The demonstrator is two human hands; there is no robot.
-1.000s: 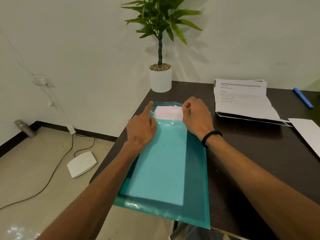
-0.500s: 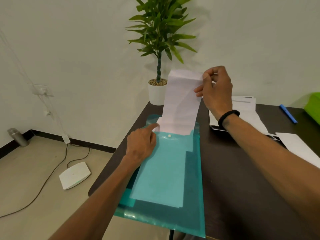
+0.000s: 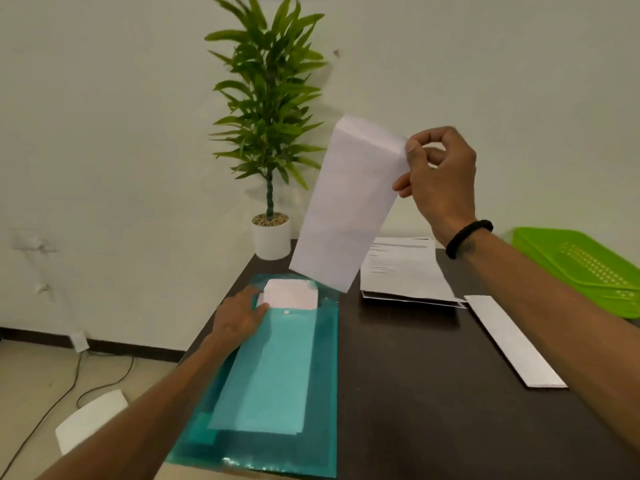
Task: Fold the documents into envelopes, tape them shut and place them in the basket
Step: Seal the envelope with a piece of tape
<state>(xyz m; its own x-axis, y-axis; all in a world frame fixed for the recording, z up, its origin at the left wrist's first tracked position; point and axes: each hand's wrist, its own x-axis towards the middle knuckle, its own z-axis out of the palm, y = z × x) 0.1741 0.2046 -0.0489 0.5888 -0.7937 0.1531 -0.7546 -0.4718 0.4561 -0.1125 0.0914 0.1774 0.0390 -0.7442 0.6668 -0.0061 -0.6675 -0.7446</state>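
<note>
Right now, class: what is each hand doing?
Left hand: open, fingers resting on the teal folder.
Right hand: closed, pinching the white envelope in the air.

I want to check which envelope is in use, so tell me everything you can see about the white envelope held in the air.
The white envelope is a long, plain paper rectangle, blank on the side shown and flat. It hangs tilted in the air, clear of the teal folder and above the dark table. The right hand pinches its upper right edge with thumb and fingers; nothing else touches it.
</note>
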